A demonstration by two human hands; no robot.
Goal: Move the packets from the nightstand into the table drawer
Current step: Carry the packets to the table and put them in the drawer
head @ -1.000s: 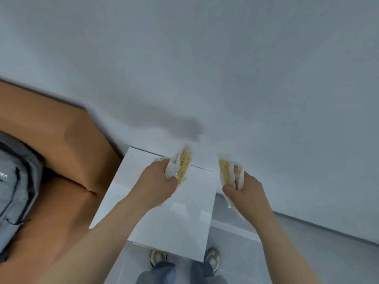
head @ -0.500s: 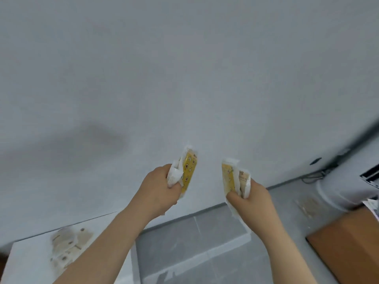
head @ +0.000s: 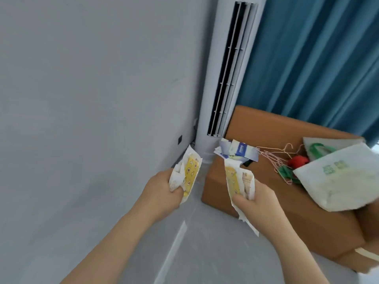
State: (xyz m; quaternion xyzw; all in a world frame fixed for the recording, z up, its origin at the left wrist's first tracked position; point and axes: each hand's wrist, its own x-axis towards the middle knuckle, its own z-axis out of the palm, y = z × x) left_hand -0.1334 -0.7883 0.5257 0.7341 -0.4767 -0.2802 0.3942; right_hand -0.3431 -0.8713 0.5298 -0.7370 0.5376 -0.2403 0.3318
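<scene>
- Cardboard box [head: 266,181] sits on the floor [head: 205,253] just ahead; no drawer in view.
- Left hand [head: 162,193] and right hand [head: 258,203] each clutch a bunch, carried mid-air.
- Left packets [head: 189,173], right packets [head: 238,181]: loosely bunched, one may slip out.

Nightstand: gone from view. Newly seen: box [head: 266,140], air conditioner [head: 211,89] at its left corner, curtain [head: 307,58] behind. Right hand [head: 260,201] with packets [head: 238,181] now before box's left edge; left hand [head: 162,193] left of it.
</scene>
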